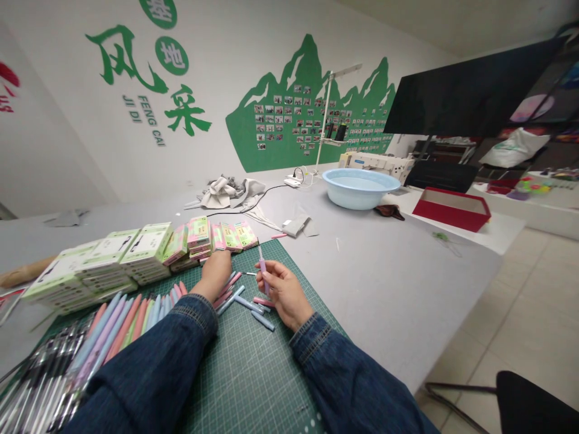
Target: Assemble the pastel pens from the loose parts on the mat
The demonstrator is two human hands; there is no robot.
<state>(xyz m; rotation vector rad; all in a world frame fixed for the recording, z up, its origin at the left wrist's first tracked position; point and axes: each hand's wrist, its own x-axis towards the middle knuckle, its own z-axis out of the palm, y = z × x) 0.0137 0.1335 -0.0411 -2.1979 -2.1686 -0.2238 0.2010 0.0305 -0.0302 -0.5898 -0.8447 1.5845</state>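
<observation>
Between the fingers of my right hand [284, 290] stands a light purple pen [263, 265], nearly upright with its thin tip upward. My left hand [216, 274] reaches to the small pink-and-green boxes [199, 232]; its fingers are hidden behind the back of the hand, so what it touches does not show. Loose pink and blue pen parts [248, 304] lie on the green cutting mat [244, 374] between and below my hands. Under my left forearm, a row of pastel pens [122, 319] lies side by side.
Stacks of white-and-green boxes [147, 247] stand at the left behind many clear pens with black parts [49, 361]. Farther back are crumpled cloth [224, 191], a blue basin [359, 199], a sewing machine [375, 163] and a red box [452, 211]. A black chair [534, 401] stands at lower right.
</observation>
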